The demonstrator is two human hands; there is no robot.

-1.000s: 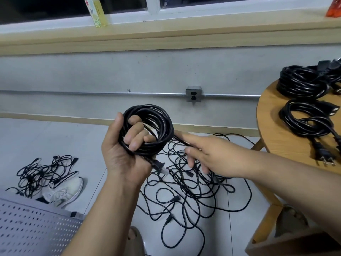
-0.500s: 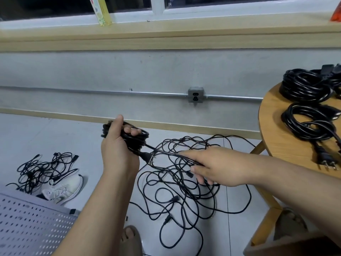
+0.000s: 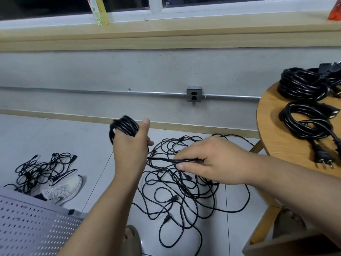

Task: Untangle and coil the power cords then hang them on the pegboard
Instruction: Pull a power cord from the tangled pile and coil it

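In the head view, we see the left hand (image 3: 129, 150) turned over since a second ago. Then the coil (image 3: 125, 124) faced us as an open ring held high; now the back of the hand faces us and the coil sits lower, edge-on behind the fingers, which grip it. The right hand (image 3: 208, 163), which a moment ago only reached toward the ring, now pinches the tail (image 3: 162, 159) and holds it taut between the two hands. We judge that the coiling of this cord is nearly done and that the tail is being wound round the bundle to bind it before hanging.

Below the hands, on the floor, lies the big tangle (image 3: 184, 193), its loops crossing many times. The tail passes just over it, so it could snag. A smaller tangle (image 3: 42, 169) lies well to the left, touching a shoe (image 3: 62, 189). The pegboard (image 3: 27, 228) shows at the lower left with nothing visibly hung on it. Two coiled cords (image 3: 302, 85) rest on the bench (image 3: 273, 137), near its left edge. Most of the task is still ahead.
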